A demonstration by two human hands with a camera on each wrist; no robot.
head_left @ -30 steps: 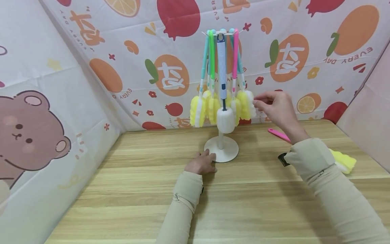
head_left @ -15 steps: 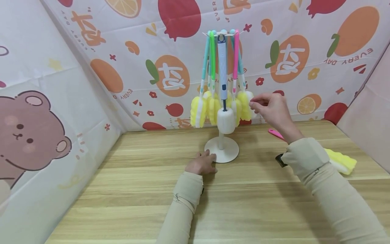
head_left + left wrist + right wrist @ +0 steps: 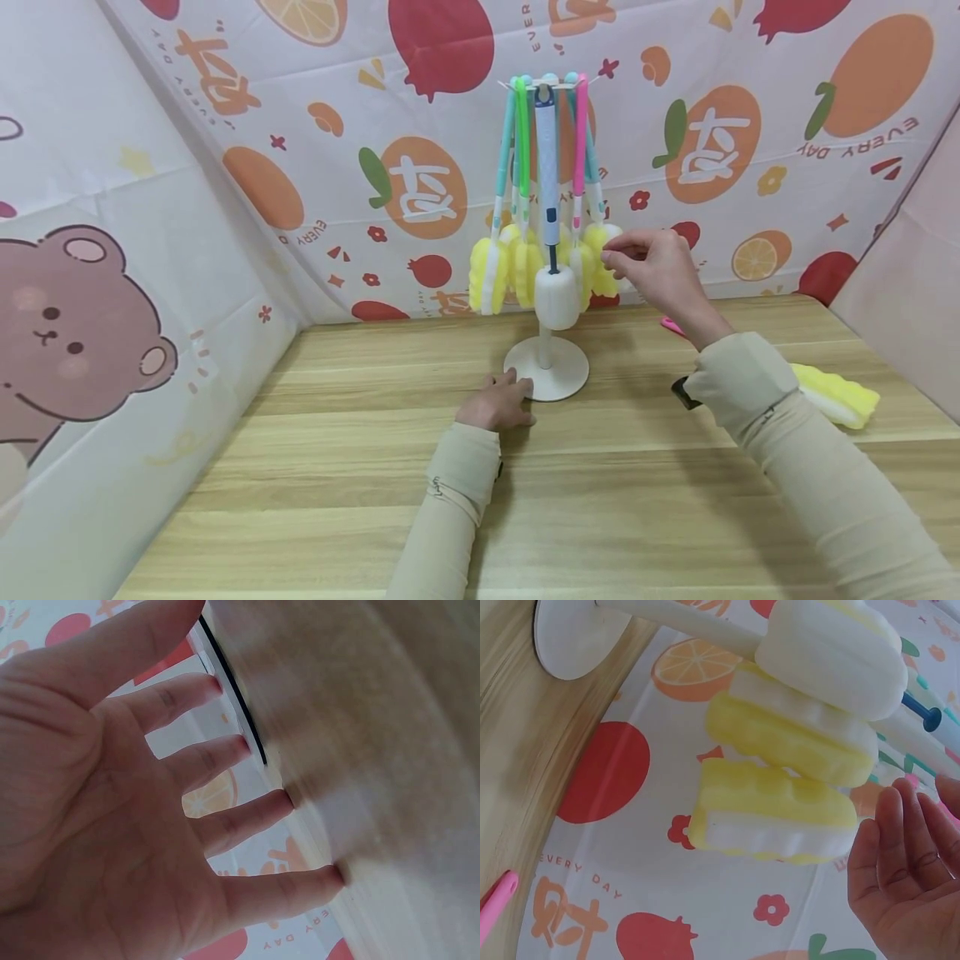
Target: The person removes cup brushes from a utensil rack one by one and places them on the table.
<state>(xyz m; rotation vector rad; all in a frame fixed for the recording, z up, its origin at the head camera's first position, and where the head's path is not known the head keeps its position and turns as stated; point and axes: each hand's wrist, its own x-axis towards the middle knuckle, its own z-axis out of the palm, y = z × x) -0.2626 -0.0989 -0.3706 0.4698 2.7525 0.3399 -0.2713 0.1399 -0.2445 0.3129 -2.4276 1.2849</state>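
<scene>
A white stand with a round base carries several hanging sponge bottle brushes with teal, green, pink and pale blue handles. Fingertips of my left hand rest at the left edge of that base; its fingers are spread in the left wrist view. My right hand is raised right of the stand, overlapping a yellow and white brush head in the head view. From the right wrist, the fingers look relaxed beside that brush head, holding nothing. In front hangs the brush with a white head.
Another sponge brush lies on the wooden table, its yellow head at the right and its pink handle end behind my right forearm. A fruit-print cloth covers the wall just behind the stand.
My right hand has moved left, nearer the stand, and now overlaps the rightmost brush head more. My left hand and the hanging brushes have hardly moved.
</scene>
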